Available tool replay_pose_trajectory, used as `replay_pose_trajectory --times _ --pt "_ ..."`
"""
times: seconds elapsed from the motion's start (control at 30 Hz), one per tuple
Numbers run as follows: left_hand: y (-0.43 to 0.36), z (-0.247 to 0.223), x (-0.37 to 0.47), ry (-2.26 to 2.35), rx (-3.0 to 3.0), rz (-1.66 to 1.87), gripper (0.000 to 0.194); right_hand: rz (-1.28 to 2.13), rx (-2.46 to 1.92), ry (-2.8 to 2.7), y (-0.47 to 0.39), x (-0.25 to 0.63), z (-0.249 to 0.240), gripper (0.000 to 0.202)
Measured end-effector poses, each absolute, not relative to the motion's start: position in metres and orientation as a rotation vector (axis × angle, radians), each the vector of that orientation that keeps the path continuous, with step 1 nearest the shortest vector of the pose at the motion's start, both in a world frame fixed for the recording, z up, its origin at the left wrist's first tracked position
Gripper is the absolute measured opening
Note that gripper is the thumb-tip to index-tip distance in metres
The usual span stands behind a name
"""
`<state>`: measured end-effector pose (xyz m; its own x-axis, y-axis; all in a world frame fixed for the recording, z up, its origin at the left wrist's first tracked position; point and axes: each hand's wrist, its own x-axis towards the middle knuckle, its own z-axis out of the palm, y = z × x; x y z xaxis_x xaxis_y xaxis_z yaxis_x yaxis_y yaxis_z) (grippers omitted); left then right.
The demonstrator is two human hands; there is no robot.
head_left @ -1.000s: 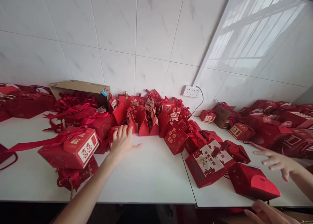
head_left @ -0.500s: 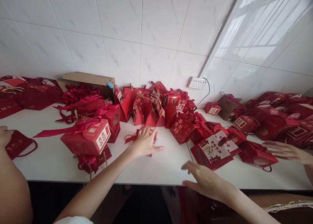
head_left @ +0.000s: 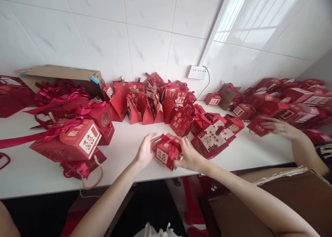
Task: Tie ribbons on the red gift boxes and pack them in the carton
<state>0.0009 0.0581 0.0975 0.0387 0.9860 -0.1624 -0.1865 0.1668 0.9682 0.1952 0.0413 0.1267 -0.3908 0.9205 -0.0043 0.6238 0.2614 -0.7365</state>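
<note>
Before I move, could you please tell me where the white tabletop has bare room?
Bare tabletop lies between the left ribboned gift box and the left hand, and between the couple-print box and the co-worker's hand. Along the wall, boxes crowd tightly.

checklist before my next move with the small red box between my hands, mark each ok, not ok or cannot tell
1. Right hand on the small box: ok, fingers and thumb at its right side.
2. Left hand touching the box: cannot tell, it is close at the left side but the fingers are blurred.
3. Bow on the small box: ok, it sits across the top.
4. Box fully closed all round: cannot tell, the far side is hidden.
5. Other person's hand away from the box: ok, it is well off to the right.
6. Long ribbon at far left tucked in: not ok, it trails out.
</note>
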Motion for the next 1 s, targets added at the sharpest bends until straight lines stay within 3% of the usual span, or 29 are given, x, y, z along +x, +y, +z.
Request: replay_pose_trajectory --times 0.17,0.3,0.43,0.63,0.73,0.83,1.0 --pt "0.061 0.096 0.015 1.066 0.869 1.303 0.034 1.878 -1.024 -1.097 0.037 0.256 0.149 0.054" --pt "0.049 0.088 0.060 0.958 1.306 1.010 0.024 1.983 -0.767 -0.663 0.010 0.284 0.160 0.042" --pt "0.017 0.085 0.119 0.699 1.842 0.782 0.027 1.858 -0.831 -0.614 -0.022 0.312 0.160 0.049" --pt "-0.023 0.087 0.192 0.020 2.511 0.851 0.048 1.083 -1.098 -0.624 -0.081 0.383 0.162 0.048" --pt "-0.031 0.082 0.216 -0.044 2.551 0.780 0.041 0.947 -1.215 -0.523 -0.117 0.416 0.157 0.053" --pt "-0.035 0.071 0.228 0.009 2.543 0.801 0.025 0.905 -1.432 -0.584 -0.161 0.452 0.132 0.064" --pt "-0.038 0.059 0.228 0.071 2.548 0.862 0.024 0.643 -2.020 -0.997 -0.251 0.512 0.052 0.074"
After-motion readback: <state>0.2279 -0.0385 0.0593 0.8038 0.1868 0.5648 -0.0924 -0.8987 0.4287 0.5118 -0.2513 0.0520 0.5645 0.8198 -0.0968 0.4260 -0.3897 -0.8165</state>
